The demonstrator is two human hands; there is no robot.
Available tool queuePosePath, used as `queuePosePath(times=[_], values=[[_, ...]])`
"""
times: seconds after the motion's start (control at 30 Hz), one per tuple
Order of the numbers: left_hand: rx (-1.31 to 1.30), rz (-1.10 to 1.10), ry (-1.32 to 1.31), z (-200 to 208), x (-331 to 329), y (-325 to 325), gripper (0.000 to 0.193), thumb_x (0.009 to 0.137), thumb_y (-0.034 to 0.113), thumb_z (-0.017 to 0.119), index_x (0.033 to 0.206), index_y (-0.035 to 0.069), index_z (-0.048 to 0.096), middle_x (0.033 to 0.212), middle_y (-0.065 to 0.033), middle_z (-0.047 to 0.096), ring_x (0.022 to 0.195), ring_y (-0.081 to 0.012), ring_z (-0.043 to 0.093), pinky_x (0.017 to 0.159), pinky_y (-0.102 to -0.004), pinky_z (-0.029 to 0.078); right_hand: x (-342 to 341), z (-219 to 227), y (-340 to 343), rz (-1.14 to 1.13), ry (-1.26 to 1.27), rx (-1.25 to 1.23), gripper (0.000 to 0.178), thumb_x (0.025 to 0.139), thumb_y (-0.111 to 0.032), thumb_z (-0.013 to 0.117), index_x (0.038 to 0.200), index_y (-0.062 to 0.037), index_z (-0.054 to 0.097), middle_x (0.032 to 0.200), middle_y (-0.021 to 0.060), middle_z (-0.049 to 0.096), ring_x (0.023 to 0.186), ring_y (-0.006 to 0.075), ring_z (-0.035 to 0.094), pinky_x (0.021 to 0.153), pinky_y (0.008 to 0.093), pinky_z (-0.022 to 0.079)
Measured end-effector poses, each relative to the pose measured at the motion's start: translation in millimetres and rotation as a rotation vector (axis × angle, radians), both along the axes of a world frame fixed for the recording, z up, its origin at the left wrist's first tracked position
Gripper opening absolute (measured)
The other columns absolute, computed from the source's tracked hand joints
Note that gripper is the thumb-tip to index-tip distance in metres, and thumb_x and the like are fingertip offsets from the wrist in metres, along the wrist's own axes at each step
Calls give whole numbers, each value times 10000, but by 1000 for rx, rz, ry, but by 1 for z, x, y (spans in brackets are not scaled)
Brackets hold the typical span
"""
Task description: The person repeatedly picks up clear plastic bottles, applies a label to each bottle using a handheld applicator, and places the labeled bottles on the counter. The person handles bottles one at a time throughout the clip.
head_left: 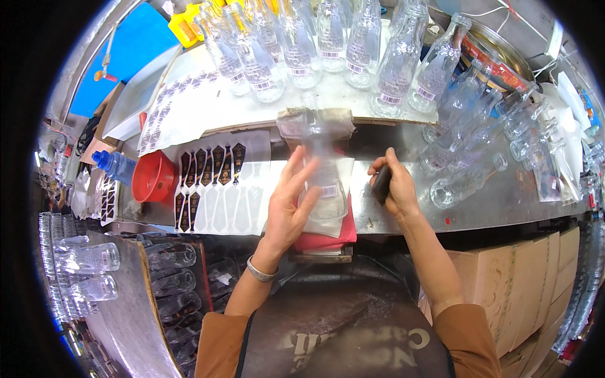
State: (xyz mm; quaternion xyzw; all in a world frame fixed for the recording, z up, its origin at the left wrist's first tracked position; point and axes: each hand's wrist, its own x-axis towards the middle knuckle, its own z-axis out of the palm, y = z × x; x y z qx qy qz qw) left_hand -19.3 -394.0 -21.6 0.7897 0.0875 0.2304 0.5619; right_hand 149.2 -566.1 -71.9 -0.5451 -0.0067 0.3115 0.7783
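Centrally, clear glass bottle (pixel 321 164) lying blurred, left hand (pixel 290 208) open against it

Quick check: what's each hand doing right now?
Left hand: open, fingers spread against the clear glass bottle lying on the red cloth.
Right hand: closed around a small dark object.

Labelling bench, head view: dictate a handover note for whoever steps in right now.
Left hand: open, fingers spread on a clear glass bottle lying on the red cloth.
Right hand: closed around a small dark tool, resting on the metal bench.
Done: labelled bottles stand at the back.
Left: more bottles lie to the right; a sticker sheet is part used.
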Motion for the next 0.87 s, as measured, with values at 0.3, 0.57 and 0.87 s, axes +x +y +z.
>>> queuePosePath(times=[0.3, 0.57, 0.87], values=[[72, -44, 14, -1, -3, 5, 465, 994, 37, 600, 1452, 17, 522, 1621, -186, 277, 1470, -280, 349, 1068, -373, 479, -14, 62, 4, 399, -822, -164, 294, 943, -103, 647, 1216, 6, 627, 1056, 39, 678, 953, 99, 621, 854, 264, 506], [-106, -39, -17, -4, 1, 2, 636, 977, -31, 583, 1560, 16, 333, 1622, -185, 280, 1461, -259, 361, 1090, -375, 462, 4, 97, 38, 327, -1393, -246, 281, 895, -103, 675, 1149, 16, 655, 1041, 196, 685, 950, 344, 674, 848, 379, 529], [212, -19, 157, -17, -34, -3, 1150, 729, 94, 874, 1601, -13, 131, 1651, -201, 223, 1505, -318, 298, 1229, -429, 258, 11, 133, 56, 224, -1664, -435, 283, 865, -103, 703, 1139, -35, 679, 1041, 191, 699, 1009, 328, 670, 902, 387, 527]])
